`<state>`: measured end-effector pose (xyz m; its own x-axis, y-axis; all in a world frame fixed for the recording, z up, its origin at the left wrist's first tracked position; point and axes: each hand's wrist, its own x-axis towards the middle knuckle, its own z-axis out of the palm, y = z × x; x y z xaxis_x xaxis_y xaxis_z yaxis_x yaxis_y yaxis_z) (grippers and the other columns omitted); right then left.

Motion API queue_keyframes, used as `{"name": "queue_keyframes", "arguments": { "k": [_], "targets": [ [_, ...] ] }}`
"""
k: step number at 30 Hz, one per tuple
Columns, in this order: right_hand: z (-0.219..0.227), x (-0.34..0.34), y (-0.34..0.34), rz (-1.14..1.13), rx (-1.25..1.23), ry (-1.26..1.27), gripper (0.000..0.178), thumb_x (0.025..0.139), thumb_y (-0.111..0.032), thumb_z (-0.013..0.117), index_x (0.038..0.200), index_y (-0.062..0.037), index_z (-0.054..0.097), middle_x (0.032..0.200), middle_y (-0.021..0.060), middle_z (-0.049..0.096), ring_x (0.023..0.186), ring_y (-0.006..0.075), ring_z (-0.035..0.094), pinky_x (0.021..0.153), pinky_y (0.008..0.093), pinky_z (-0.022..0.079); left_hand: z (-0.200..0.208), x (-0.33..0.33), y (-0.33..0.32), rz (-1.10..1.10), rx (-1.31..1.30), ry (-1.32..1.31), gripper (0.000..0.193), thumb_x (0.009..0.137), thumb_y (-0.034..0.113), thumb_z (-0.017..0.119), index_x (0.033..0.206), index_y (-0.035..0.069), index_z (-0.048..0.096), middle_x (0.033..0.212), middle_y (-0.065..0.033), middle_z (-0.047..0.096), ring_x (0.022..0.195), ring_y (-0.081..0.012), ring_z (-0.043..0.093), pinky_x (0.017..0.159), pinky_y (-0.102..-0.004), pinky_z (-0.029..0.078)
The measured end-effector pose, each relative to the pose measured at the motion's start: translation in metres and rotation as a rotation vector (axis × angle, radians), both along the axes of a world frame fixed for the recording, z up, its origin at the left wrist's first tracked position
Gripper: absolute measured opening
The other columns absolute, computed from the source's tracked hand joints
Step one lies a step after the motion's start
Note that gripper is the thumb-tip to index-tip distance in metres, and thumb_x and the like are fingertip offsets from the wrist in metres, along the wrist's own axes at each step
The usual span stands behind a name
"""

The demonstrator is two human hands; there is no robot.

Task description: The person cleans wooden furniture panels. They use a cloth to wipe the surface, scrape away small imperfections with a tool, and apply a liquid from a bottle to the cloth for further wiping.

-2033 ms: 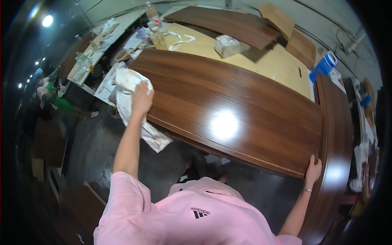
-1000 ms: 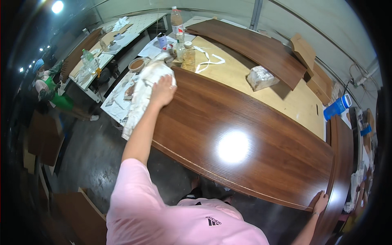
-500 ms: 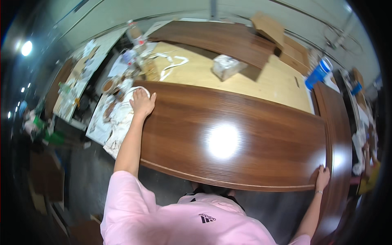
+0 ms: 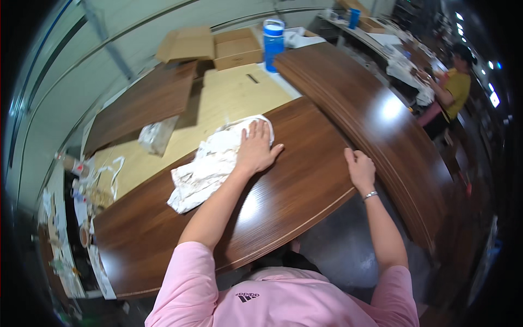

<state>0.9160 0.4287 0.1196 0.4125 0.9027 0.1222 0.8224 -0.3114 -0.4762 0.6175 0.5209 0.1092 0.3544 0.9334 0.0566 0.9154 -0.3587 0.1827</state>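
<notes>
Pressing flat on a crumpled white cloth [image 4: 204, 166], the left hand [image 4: 256, 150] is opened out, fingers spread, palm down. I see the cloth lying on the far side of a long brown board [image 4: 305, 141], which stretches across in front of the pink shirt [image 4: 305, 300]. At the board's end, the right hand [image 4: 362, 170] has its fingers curled around the edge, grasping it, a bracelet [image 4: 371, 194] on that wrist. Just past it lies a second brown board [image 4: 354, 87]. Beyond the cloth I can make out a white lump [image 4: 155, 137], a cardboard box [image 4: 237, 49] and a blue bottle [image 4: 273, 48]; off to the right stands a co-worker in a yellow top [image 4: 458, 90]
</notes>
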Motion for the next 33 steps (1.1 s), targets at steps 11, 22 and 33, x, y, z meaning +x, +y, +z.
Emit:
{"name": "queue_keyframes", "arguments": {
  "k": [11, 22, 33],
  "targets": [
    [-0.014, 0.004, -0.001, 0.049, 0.037, 0.028, 0.065, 0.095, -0.057, 0.05, 0.085, 0.0043, 0.069, 0.075, 0.0299, 0.066, 0.078, 0.0457, 0.066, 0.074, 0.0521, 0.051, -0.012, 0.152, 0.032, -0.444, 0.049, -0.09, 0.072, 0.097, 0.05, 0.044, 0.148, 0.0, 0.036, 0.157, -0.0165, 0.031, 0.147, -0.0329, 0.024, 0.118, -0.0524, 0.022],
    [-0.011, 0.003, -0.002, 0.002, 0.035, 0.038, 0.063, 0.097, -0.055, 0.045, 0.087, 0.0012, 0.071, 0.082, 0.0284, 0.067, 0.084, 0.0462, 0.065, 0.077, 0.0525, 0.05, 0.006, 0.091, -0.102, -0.763, -0.094, -0.235, 0.061, 0.095, 0.035, 0.053, 0.148, 0.006, 0.04, 0.153, -0.0136, 0.039, 0.144, -0.03, 0.032, 0.117, -0.0506, 0.026],
    [-0.004, -0.011, 0.0, 0.078, 0.059, 0.038, 0.07, 0.097, -0.059, 0.044, 0.081, 0.0046, 0.068, 0.07, 0.0279, 0.065, 0.073, 0.044, 0.066, 0.071, 0.051, 0.052, -0.029, 0.055, 0.129, -0.1, 0.077, -0.141, 0.063, 0.098, 0.044, 0.047, 0.146, 0.003, 0.04, 0.15, -0.015, 0.044, 0.137, -0.0328, 0.042, 0.111, -0.0471, 0.035]
  ]
}}
